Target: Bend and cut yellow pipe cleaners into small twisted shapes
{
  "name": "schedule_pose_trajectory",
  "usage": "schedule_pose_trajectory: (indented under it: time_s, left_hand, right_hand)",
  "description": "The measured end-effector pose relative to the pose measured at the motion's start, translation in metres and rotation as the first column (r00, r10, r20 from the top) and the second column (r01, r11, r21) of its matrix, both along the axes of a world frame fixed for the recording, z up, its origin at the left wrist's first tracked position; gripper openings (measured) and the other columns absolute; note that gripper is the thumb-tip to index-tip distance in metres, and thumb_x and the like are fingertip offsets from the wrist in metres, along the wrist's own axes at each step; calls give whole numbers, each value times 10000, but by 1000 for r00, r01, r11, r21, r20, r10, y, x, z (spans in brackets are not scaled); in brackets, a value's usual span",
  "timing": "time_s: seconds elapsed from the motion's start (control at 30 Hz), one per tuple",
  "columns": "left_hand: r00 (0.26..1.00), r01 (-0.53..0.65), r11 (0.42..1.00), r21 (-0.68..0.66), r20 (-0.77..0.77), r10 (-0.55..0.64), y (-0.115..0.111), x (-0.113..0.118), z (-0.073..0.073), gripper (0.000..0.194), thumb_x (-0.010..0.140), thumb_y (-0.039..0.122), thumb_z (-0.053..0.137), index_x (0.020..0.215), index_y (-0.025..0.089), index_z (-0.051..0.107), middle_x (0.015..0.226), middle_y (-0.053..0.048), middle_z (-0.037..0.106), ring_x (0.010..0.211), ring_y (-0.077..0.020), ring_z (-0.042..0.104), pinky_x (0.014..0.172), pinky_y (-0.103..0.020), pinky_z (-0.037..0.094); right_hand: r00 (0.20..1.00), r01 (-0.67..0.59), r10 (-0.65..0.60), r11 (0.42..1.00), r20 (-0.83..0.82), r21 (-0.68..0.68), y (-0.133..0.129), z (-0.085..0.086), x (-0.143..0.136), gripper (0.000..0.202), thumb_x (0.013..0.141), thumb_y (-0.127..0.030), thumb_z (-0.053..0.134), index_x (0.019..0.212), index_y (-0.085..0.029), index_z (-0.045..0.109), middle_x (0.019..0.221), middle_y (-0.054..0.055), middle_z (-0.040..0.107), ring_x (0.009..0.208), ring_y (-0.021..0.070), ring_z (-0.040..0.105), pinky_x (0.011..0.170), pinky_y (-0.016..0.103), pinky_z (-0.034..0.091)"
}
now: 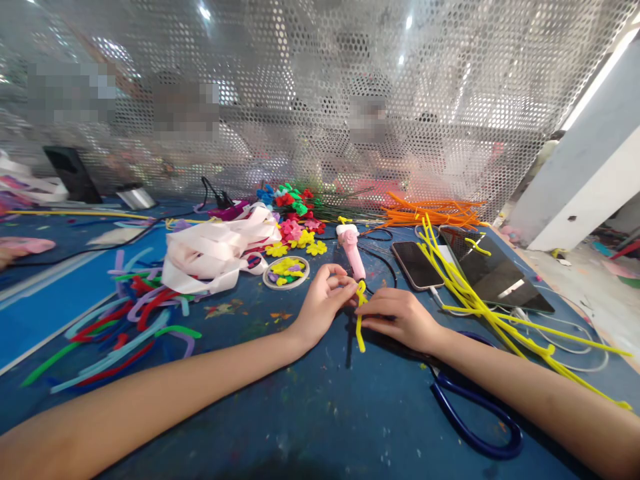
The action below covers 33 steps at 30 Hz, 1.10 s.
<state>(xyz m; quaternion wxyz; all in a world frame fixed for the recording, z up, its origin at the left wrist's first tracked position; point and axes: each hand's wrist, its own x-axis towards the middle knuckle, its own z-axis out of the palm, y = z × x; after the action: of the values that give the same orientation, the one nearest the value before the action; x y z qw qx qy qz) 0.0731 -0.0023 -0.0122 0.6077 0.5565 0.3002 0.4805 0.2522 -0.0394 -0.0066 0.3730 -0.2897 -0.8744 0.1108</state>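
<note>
In the middle of the table, my left hand [327, 297] pinches the upper, looped part of a yellow pipe cleaner [360, 337]. My right hand [400, 317] grips the same piece from the other side, fingers closed just below the loop. A short end hangs down toward me. Directly behind my hands is a pink hot glue gun [353, 257]. Several yellow pipe-cleaner flowers [316, 248] lie beyond my left hand, near a round dish [273, 283] of small colourful pieces. Under my right forearm, scissors with dark blue handles [450, 407] are partly hidden.
Right of my hands lie a phone [417, 265], long yellow pipe cleaners [465, 300] and a dark tablet [500, 273]. Orange pipe cleaners [433, 213] sit at the back. White ribbon [200, 257] and mixed pipe cleaners [120, 340] occupy the left. A perforated metal screen [310, 80] stands behind.
</note>
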Motion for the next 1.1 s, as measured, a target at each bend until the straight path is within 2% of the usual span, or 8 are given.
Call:
schedule_pose_trajectory:
  time_s: [0.13, 0.23, 0.43, 0.6, 0.77, 0.93, 1.1]
  left_hand:
    - [999, -40, 999, -10, -10, 40, 0, 0, 2, 320, 764, 274, 656, 909, 203, 380, 764, 34, 598, 598, -91, 584, 595, -221, 474]
    - [1000, -21, 999, -33, 11, 21, -1, 1, 4, 330, 749, 249, 671, 919, 202, 392, 763, 31, 606, 615, -91, 583, 603, -216, 468]
    - [996, 87, 995, -41, 37, -86, -2, 0, 6, 365, 720, 185, 699, 956, 196, 421, 794, 10, 648, 717, -110, 619, 690, -229, 475]
    - [990, 134, 989, -63, 41, -132, -1, -1, 4, 340, 733, 210, 693, 982, 183, 463, 854, -22, 661, 855, -175, 652, 778, -290, 481]
    - [997, 56, 998, -9, -62, -56, -1, -1, 4, 290, 742, 246, 691, 940, 176, 491, 814, -30, 683, 773, -155, 652, 658, -228, 468]
    - [986, 70, 994, 80, -158, -57, -6, -2, 9, 234, 753, 282, 675, 914, 154, 563, 896, -72, 699, 849, -189, 661, 760, -273, 488]
    - [973, 120, 985, 127, -214, -90, -9, -2, 9, 236, 820, 286, 594, 1016, 155, 587, 981, -94, 690, 928, -206, 653, 810, -286, 487]
  right_hand:
    - [986, -81, 66, 993, 154, 91, -1, -1, 0, 193, 889, -229, 521, 1025, -188, 652, 904, 66, 661, 829, 142, 598, 714, 249, 462]
    - [986, -126, 114, 987, 121, 99, -2, -1, 0, 194, 892, -233, 521, 1025, -192, 656, 906, 64, 664, 837, 141, 593, 731, 252, 456]
    - [989, -149, 149, 987, -7, -66, -3, 3, -1, 203, 892, -248, 523, 1012, -178, 672, 902, 70, 668, 866, 149, 592, 794, 278, 459]
    - [976, -218, 205, 938, -76, -270, -4, 8, -2, 246, 908, -297, 489, 965, -159, 684, 875, 66, 670, 864, 145, 604, 834, 283, 452]
    - [984, -156, 92, 856, -153, -492, -4, 10, -3, 344, 907, -378, 470, 843, -123, 692, 706, 29, 631, 678, 108, 568, 672, 222, 448]
    - [981, -85, -59, 721, -184, -687, -2, 10, -4, 376, 877, -413, 495, 770, -113, 694, 569, -5, 571, 511, 72, 469, 499, 188, 352]
    - [964, -77, -139, 671, -227, -738, -2, 11, -4, 339, 829, -357, 542, 639, -116, 685, 486, -17, 525, 468, 68, 425, 477, 198, 316]
